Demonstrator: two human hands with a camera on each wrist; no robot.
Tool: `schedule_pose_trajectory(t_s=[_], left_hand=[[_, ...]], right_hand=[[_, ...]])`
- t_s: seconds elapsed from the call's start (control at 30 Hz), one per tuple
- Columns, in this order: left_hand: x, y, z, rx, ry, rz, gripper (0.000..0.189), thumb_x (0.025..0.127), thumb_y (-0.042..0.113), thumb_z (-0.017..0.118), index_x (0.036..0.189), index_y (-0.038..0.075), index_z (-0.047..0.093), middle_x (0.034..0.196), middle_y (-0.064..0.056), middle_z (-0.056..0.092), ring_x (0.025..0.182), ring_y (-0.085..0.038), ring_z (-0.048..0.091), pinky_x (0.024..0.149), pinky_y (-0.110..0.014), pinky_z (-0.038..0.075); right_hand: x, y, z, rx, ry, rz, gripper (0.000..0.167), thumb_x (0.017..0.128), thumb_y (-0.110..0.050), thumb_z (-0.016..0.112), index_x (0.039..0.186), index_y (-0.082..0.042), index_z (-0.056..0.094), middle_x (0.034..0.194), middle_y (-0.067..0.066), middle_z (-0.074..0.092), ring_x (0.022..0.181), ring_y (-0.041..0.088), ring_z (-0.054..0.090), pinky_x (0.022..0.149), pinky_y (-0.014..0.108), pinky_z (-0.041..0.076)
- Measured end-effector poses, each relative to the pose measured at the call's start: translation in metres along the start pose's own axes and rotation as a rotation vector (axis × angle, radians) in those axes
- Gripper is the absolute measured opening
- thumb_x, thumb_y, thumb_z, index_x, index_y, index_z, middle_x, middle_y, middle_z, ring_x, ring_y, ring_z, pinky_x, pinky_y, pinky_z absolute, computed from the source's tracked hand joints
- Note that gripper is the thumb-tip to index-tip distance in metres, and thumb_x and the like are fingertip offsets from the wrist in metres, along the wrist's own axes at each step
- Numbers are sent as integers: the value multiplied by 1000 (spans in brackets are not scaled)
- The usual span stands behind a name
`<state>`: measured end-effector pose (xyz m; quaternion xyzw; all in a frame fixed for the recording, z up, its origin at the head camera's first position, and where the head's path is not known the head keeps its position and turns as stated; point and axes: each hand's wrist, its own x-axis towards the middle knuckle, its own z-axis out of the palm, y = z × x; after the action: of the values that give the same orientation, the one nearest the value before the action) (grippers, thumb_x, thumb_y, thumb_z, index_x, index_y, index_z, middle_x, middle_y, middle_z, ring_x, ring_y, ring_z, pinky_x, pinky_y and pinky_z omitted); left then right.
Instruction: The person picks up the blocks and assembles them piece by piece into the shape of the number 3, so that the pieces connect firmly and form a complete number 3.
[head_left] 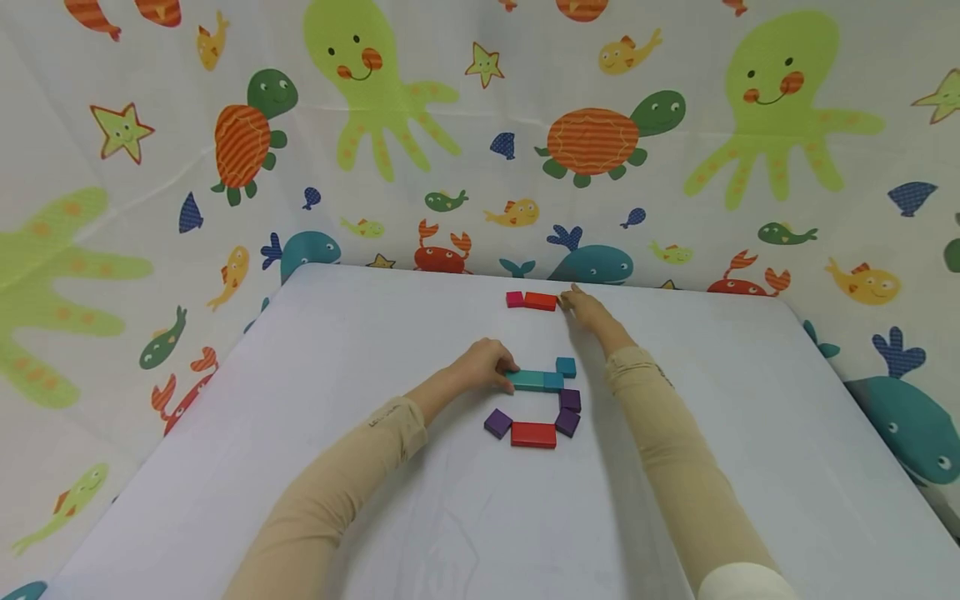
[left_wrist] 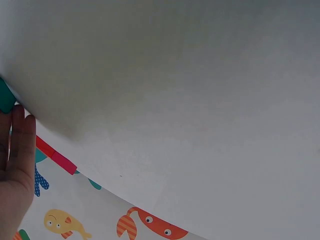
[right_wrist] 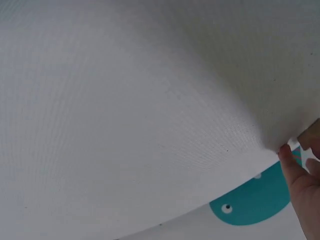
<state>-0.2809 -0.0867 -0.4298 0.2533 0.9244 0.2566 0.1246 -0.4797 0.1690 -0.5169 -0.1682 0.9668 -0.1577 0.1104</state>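
In the head view my left hand [head_left: 486,365] pinches the left end of a teal block [head_left: 527,381], its fingertips partly covering that end. A green-teal block [left_wrist: 6,96] shows at the fingers in the left wrist view. A blue block [head_left: 553,382] touches the teal one on the right. Farther off, my right hand [head_left: 588,310] holds a small brownish block [right_wrist: 310,136] between thumb and fingers, beside the right end of a red block [head_left: 540,302]. Most of the brownish block is hidden in the head view.
A pink block [head_left: 513,299] sits left of the far red block. Another blue block [head_left: 566,367] stands behind the row. Nearer lie purple blocks [head_left: 570,400] and a large red block [head_left: 533,434], forming a curve. The white table [head_left: 360,333] meets a patterned cloth [head_left: 465,108].
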Motion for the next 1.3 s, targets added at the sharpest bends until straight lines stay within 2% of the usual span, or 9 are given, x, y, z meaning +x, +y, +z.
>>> schedule_pose_trajectory(t_s=[0.13, 0.27, 0.33, 0.5, 0.57, 0.63, 0.8, 0.9, 1.3], left_hand=[[0, 1, 0, -11, -5, 0, 34, 74, 16, 80, 105, 4, 72, 97, -8, 72, 80, -12, 57, 76, -22, 50], [0, 1, -1, -4, -3, -1, 34, 74, 15, 80, 105, 4, 72, 97, -7, 72, 79, -12, 56, 76, -22, 50], [0, 1, -1, -4, 1, -5, 34, 74, 15, 80, 105, 4, 72, 97, -7, 72, 79, -12, 56, 75, -21, 50], [0, 1, -2, -2, 9, 1, 34, 74, 15, 79, 106, 4, 72, 97, -8, 72, 79, -13, 56, 74, -21, 50], [1, 0, -2, -3, 9, 3, 34, 74, 15, 79, 106, 4, 72, 97, -8, 72, 79, -12, 56, 74, -21, 49], [2, 0, -2, -3, 9, 1, 34, 74, 16, 79, 105, 4, 72, 97, -8, 72, 79, -12, 56, 74, -20, 49], [1, 1, -1, -1, 3, -9, 35, 74, 17, 79, 106, 5, 72, 96, -7, 72, 79, -12, 54, 74, -21, 48], [0, 1, -2, -5, 3, -18, 35, 74, 17, 79, 106, 5, 72, 97, -7, 71, 80, -12, 55, 75, -21, 48], [0, 2, -2, -3, -1, -18, 35, 74, 17, 79, 106, 5, 72, 97, -7, 71, 81, -12, 56, 77, -22, 50]], right_hand=[[2, -2, -1, 3, 45, 44, 38, 103, -16, 36, 139, -5, 41, 149, 17, 36, 134, 37, 38, 112, 47, 30], [7, 9, 8, -22, 212, -28, 31, 98, -29, 49, 114, -5, 58, 109, 15, 65, 98, 31, 59, 87, 42, 48], [-3, 1, 3, -25, 241, -53, 27, 96, -26, 54, 107, -3, 61, 102, 16, 66, 91, 31, 59, 83, 42, 49], [-72, -62, -41, 15, 126, 4, 27, 93, -6, 55, 115, 9, 58, 116, 25, 61, 108, 38, 55, 99, 47, 43], [-94, -77, -48, 17, 166, -27, 25, 92, -1, 53, 114, 11, 58, 115, 27, 61, 106, 38, 55, 99, 47, 43], [-80, -57, -33, -8, 217, -61, 25, 90, -1, 53, 111, 10, 60, 111, 26, 63, 102, 37, 57, 96, 46, 45], [-79, -50, -29, 21, 182, -47, 26, 89, -1, 55, 113, 10, 61, 114, 26, 63, 107, 38, 58, 96, 47, 45], [-108, -76, -45, 41, 148, -34, 28, 91, -1, 53, 115, 13, 58, 118, 29, 59, 110, 40, 55, 99, 47, 43], [-126, -81, -45, 186, 166, -43, 29, 90, -4, 60, 116, 8, 57, 115, 26, 61, 106, 38, 57, 98, 46, 45]])
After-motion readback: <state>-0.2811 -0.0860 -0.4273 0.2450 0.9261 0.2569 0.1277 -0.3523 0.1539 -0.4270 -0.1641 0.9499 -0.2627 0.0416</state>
